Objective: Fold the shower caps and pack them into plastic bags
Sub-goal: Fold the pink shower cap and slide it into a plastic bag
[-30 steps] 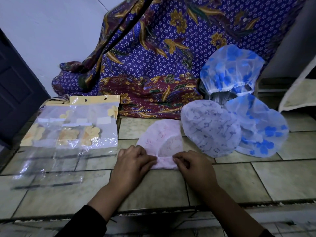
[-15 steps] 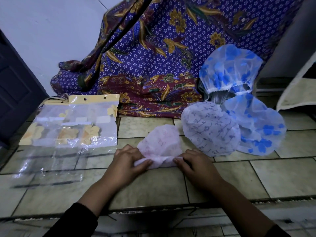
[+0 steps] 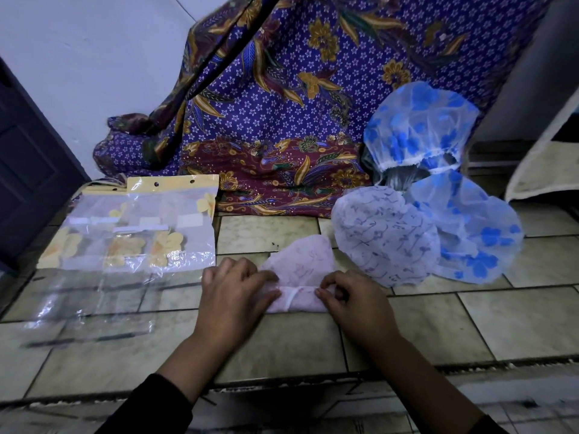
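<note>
A pale pink shower cap (image 3: 300,261) lies partly folded on the tiled counter, its near edge rolled into a band. My left hand (image 3: 233,292) pinches the left end of that band. My right hand (image 3: 351,300) pinches the right end with curled fingers. To the right sit a white cap with grey print (image 3: 385,236) and two blue-flowered caps (image 3: 476,233), one of which stands higher up at the back (image 3: 419,126). Clear plastic bags with yellow headers (image 3: 141,227) lie at the left, with flat clear bags (image 3: 87,308) in front of them.
A purple batik cloth (image 3: 282,104) hangs and pools at the back of the counter. The counter's front edge (image 3: 282,380) runs just below my wrists. A dark door (image 3: 28,170) stands at the far left. A pale mat edge (image 3: 545,158) leans at the right.
The pink cap's near edge has been rolled up further into a tighter band, and both hands have shifted slightly with it.
</note>
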